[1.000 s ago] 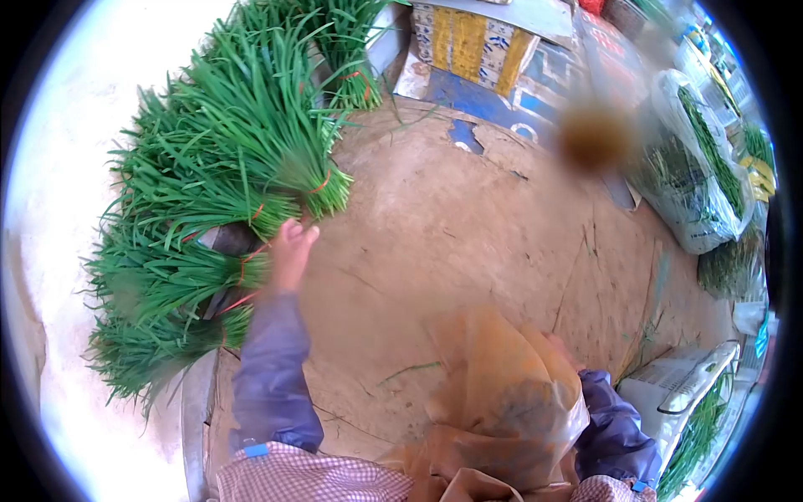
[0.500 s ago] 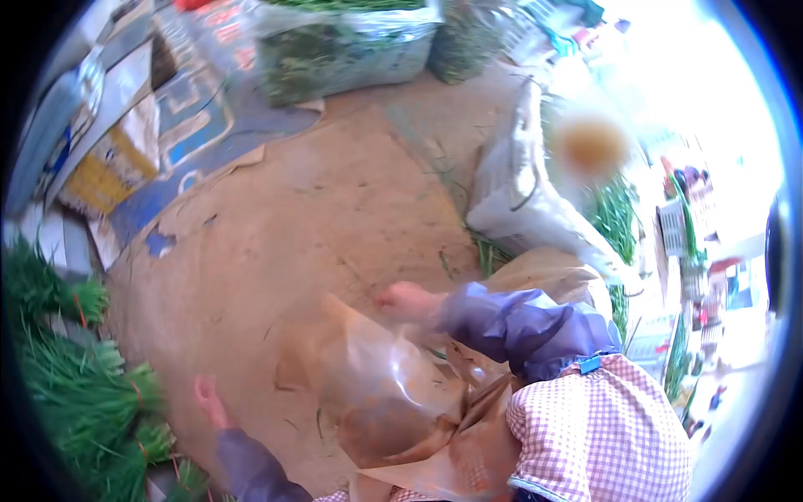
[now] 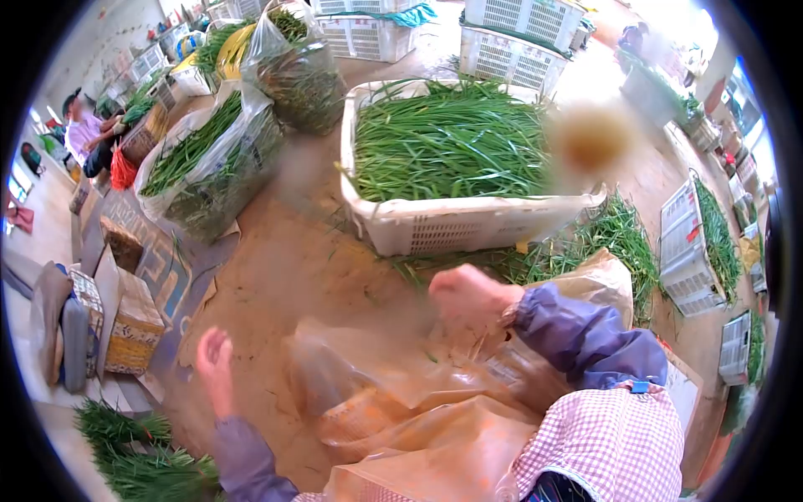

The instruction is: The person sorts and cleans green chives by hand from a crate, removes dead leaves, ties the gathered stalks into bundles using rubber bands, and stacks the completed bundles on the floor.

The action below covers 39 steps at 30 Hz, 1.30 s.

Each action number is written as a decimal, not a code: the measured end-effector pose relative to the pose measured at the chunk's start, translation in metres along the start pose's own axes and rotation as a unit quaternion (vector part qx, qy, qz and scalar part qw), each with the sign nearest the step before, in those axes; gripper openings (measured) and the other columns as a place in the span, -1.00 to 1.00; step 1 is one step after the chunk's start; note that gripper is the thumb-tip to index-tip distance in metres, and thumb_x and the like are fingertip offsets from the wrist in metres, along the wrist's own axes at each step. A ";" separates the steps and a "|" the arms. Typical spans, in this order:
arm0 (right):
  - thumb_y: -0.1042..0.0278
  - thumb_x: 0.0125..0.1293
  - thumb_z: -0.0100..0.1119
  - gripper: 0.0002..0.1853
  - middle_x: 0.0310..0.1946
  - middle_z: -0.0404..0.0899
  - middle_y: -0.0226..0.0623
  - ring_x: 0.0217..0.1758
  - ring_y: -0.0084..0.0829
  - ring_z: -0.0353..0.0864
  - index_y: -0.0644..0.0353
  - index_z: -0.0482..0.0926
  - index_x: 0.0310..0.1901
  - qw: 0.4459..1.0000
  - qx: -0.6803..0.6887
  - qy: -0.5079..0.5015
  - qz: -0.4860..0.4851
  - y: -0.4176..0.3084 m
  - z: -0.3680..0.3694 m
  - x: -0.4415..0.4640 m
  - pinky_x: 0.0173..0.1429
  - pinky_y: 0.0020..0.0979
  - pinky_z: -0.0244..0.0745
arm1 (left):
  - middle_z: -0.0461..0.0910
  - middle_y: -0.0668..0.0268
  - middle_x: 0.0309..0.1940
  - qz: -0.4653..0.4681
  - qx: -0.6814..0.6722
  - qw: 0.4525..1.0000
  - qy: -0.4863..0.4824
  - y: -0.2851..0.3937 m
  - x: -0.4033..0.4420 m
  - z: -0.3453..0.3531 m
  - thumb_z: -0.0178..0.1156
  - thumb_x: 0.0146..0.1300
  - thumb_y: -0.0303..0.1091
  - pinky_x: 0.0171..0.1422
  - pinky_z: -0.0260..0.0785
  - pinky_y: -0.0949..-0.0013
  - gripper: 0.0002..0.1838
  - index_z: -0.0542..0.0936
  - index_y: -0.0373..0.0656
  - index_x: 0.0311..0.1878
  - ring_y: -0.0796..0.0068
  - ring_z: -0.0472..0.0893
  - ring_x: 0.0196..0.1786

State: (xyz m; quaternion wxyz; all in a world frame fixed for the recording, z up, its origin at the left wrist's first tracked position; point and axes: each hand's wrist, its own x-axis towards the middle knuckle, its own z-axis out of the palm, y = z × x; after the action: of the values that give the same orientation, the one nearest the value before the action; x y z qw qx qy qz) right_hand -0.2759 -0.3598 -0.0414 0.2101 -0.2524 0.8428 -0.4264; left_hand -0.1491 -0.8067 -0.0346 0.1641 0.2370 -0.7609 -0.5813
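- The long green leafy stalks (image 3: pixel 452 142) lie loose and heaped in one large white plastic crate with slotted walls (image 3: pixel 468 230), at the far middle; more loose green stalks (image 3: pixel 623 251) lie on the floor just right of it.
- Judged from how things lie, part of the greens is gathered and much is not; the bunched green bundles (image 3: pixel 163 473) at the near left look finished, a small red band showing on one, while the crate's heap is not yet bunched.
- The left hand (image 3: pixel 216 368) is raised over the brown floor (image 3: pixel 251 293), fingers loosely apart from the palm and grasping nothing that shows; it is nearest to the bundles, without touching them.
- The right hand (image 3: pixel 468 293) is curled, nearer than the crate's near wall and seemingly apart from it; its fingertips are hidden, so I cannot tell whether it grasps anything.
- Counted: one large crate; at least two bundles, cut by the dark edge; two clear plastic bags of greens (image 3: pixel 209 201), far left; two smaller white crates of greens (image 3: pixel 687 251), right; one translucent brown plastic sheet (image 3: pixel 418 435) across the lap; one seated person (image 3: pixel 81 138), far left.
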 end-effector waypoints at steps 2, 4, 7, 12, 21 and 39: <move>0.41 0.17 0.11 -0.88 -0.50 0.60 -0.21 -0.44 -0.33 0.61 0.19 0.59 -0.28 0.998 -0.006 0.040 -0.044 0.011 -0.043 -0.004 -0.30 -0.34 0.51 | 0.51 0.20 0.03 0.072 0.005 0.995 -0.067 0.062 -0.001 0.048 0.17 0.20 -0.50 0.20 0.32 0.39 -0.57 0.42 -0.25 0.16 0.42 0.50 0.10; 0.45 0.19 0.09 -0.89 -0.52 0.57 -0.30 -0.46 -0.49 0.54 0.22 0.59 -0.28 0.990 -0.046 0.079 -0.103 0.021 -0.089 -0.001 -0.33 -0.42 0.48 | 0.51 0.22 0.02 0.113 0.012 0.988 -0.102 0.106 -0.006 0.090 0.18 0.19 -0.51 0.20 0.32 0.39 -0.58 0.43 -0.25 0.15 0.43 0.50 0.11; 0.50 0.20 0.09 -0.91 -0.59 0.51 -0.38 -0.53 -0.63 0.42 0.24 0.59 -0.30 0.971 -0.103 0.152 -0.156 0.038 -0.150 0.025 -0.42 -0.49 0.41 | 0.53 0.26 0.01 0.171 0.040 0.969 -0.174 0.144 -0.022 0.139 0.21 0.16 -0.52 0.18 0.33 0.39 -0.58 0.46 -0.23 0.12 0.44 0.51 0.11; 0.39 0.11 0.12 -0.89 -0.45 0.58 -0.12 -0.31 -0.06 0.57 0.17 0.59 -0.34 0.931 -0.197 0.271 -0.143 0.064 -0.216 0.120 -0.20 -0.20 0.46 | 0.56 0.28 -0.04 0.174 0.099 0.951 -0.235 0.150 -0.003 0.174 0.25 0.09 -0.53 0.14 0.35 0.41 -0.57 0.48 -0.22 0.09 0.48 0.54 0.05; 0.29 0.01 0.32 -0.37 0.04 0.47 -0.18 0.20 -0.16 0.39 0.11 0.38 0.18 0.911 -0.358 0.160 -0.125 0.116 -0.223 0.305 0.25 -0.13 0.26 | 0.64 0.27 -0.22 0.131 0.115 0.955 -0.238 0.102 0.070 0.221 0.26 0.07 -0.56 0.07 0.40 0.39 -0.64 0.53 -0.25 -0.01 0.47 0.61 -0.12; 0.20 -0.20 0.47 0.01 0.16 0.37 -0.08 0.27 -0.04 0.28 0.00 0.15 0.36 0.912 -0.397 0.059 0.084 0.113 -0.217 0.324 0.30 -0.06 0.18 | 0.63 0.30 -0.36 0.173 0.023 0.957 -0.231 0.084 0.129 0.283 0.19 0.18 -0.58 -0.06 0.41 0.48 -0.88 0.57 -0.30 -0.20 0.57 0.58 -0.24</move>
State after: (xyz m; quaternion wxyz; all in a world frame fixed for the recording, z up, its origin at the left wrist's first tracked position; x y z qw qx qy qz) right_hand -0.6815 -0.3655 -0.0612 0.0778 -0.2176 0.9716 -0.0511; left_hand -0.4192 -0.6319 -0.0337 0.0766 -0.0350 -0.8207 -0.5652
